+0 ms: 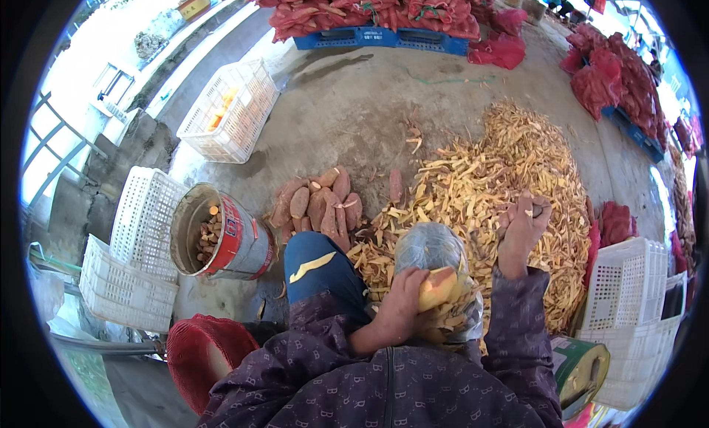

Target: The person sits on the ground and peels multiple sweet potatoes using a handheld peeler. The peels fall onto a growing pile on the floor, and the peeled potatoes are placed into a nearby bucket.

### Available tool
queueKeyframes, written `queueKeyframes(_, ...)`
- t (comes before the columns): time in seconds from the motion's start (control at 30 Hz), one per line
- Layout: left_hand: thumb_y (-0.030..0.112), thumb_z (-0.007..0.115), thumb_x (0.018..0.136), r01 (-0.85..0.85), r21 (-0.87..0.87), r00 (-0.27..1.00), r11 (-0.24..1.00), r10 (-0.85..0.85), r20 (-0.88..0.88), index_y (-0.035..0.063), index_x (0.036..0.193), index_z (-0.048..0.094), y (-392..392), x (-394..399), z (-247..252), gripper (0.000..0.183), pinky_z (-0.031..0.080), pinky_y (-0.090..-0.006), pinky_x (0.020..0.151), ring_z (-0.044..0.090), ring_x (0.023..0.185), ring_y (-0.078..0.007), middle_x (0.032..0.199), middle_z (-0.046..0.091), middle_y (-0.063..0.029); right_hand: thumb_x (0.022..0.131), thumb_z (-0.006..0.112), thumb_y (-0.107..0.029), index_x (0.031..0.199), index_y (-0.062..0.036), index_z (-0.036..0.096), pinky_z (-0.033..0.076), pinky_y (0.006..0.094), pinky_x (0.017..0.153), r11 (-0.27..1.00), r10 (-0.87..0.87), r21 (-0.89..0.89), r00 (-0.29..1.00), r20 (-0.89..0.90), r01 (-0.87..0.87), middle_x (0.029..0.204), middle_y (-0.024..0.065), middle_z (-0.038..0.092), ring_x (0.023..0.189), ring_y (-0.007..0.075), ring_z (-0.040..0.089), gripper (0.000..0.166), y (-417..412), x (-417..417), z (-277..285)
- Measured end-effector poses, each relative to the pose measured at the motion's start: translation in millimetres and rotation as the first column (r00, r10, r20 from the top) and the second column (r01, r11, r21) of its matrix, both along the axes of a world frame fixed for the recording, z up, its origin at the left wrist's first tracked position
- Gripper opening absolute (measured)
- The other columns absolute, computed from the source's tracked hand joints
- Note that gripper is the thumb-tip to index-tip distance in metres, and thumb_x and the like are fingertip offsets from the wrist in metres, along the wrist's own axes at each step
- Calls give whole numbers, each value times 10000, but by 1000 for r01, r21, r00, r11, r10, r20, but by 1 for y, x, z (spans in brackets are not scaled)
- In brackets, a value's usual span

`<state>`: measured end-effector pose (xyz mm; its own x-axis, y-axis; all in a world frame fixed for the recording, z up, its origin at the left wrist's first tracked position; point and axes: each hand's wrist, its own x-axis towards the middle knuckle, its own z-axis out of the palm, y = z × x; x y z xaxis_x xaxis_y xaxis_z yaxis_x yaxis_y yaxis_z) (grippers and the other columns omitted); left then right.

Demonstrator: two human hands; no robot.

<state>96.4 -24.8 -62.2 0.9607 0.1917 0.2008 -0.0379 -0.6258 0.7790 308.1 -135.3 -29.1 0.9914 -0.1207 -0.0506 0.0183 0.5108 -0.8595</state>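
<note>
My left hand (pixel 393 311) grips a partly peeled sweet potato (pixel 441 289), its pale yellow flesh bare beside a strip of reddish skin. It is held above my right leg, whose knee (pixel 431 248) is wrapped in clear plastic with peelings on it. Off to the right, my right hand (pixel 520 228) is raised over a large heap of peelings (pixel 532 162), its fingers curled. I cannot make out whether a small tool is inside them. A pale strip of peel (pixel 313 266) lies on my blue left trouser leg. Unpeeled sweet potatoes (pixel 321 203) are piled beyond that knee.
To the left stand a metal bucket (pixel 221 267) with small pieces inside, white plastic crates (pixel 130 292) and a red basket (pixel 180 345). A white crate (pixel 227 148) with orange pieces stands farther off. Red mesh sacks (pixel 376 7) fill a blue pallet (pixel 332 38). A green tin (pixel 570 361) is at right.
</note>
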Motion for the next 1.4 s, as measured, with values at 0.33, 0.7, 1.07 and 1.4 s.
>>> queueKeyframes(0.33, 188, 725, 762, 67, 84, 997, 994, -63, -51, -52, 1271, 356, -4, 2, 16, 673, 421, -437, 939, 463, 1110, -409, 1176, 457, -234, 942, 530, -82, 976, -118, 369, 332, 216, 370, 968, -86, -238, 996, -33, 75, 665, -10, 392, 467, 74, 364, 168, -6, -9, -4)
queueKeyframes(0.7, 212, 803, 671, 57, -18, 998, 998, -57, -25, -7, 1257, 405, -5, 4, 8, 741, 399, -406, 965, 436, 1122, -378, 1169, 442, -207, 884, 543, 10, 990, -103, 404, 423, 263, 356, 933, 357, -69, 931, 76, -352, 662, 39, 491, 397, 89, 410, 207, 14, -84, 28)
queueKeyframes(1.07, 148, 809, 618, 66, 3, 995, 998, -66, -78, -14, 1275, 377, -12, 1, 10, 803, 380, -429, 978, 409, 1136, -413, 1182, 401, -238, 930, 495, -35, 990, -88, 404, 342, 222, 338, 940, 272, -202, 961, -41, -274, 594, 17, 415, 403, 69, 372, 121, 7, -80, 35)
queueKeyframes(1.4, 221, 808, 661, -1, -42, 998, 999, -1, -56, -19, 1215, 418, -8, 3, 8, 719, 418, -391, 931, 466, 1071, -362, 1119, 452, -204, 925, 523, -57, 978, -95, 380, 339, 214, 315, 983, -25, -181, 999, -26, 20, 659, 14, 440, 441, 81, 398, 157, -27, -27, 24)
